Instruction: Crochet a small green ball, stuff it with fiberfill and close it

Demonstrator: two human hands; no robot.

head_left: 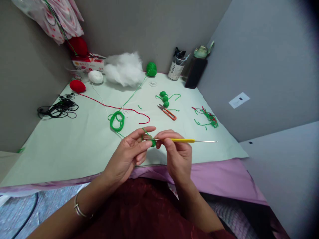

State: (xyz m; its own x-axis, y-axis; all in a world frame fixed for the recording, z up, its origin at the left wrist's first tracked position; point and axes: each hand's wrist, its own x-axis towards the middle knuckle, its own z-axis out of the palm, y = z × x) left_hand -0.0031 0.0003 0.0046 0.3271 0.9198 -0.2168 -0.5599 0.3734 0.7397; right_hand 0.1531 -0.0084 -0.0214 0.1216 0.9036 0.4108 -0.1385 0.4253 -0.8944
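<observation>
My right hand (178,151) grips a crochet hook (183,140) by its yellow handle, one metal end pointing left and the other right. Pinched in my left hand (132,147) is a small green crochet piece (153,143), partly hidden by the fingers. The hook's left tip lies at this piece. Green yarn runs over my raised left index finger. Beyond my left hand lies a loose coil of green yarn (117,121), its strand leading back to a green yarn ball (151,69).
Orange-handled thread snips (167,112) lie beside small green crocheted balls (164,99). Yarn scraps (210,118) are at right, black cords (59,107) at left. White stuffing (124,69), a red ball (77,86), a white ball (96,77), a pen cup (176,68) and a dark bottle (196,68) stand behind.
</observation>
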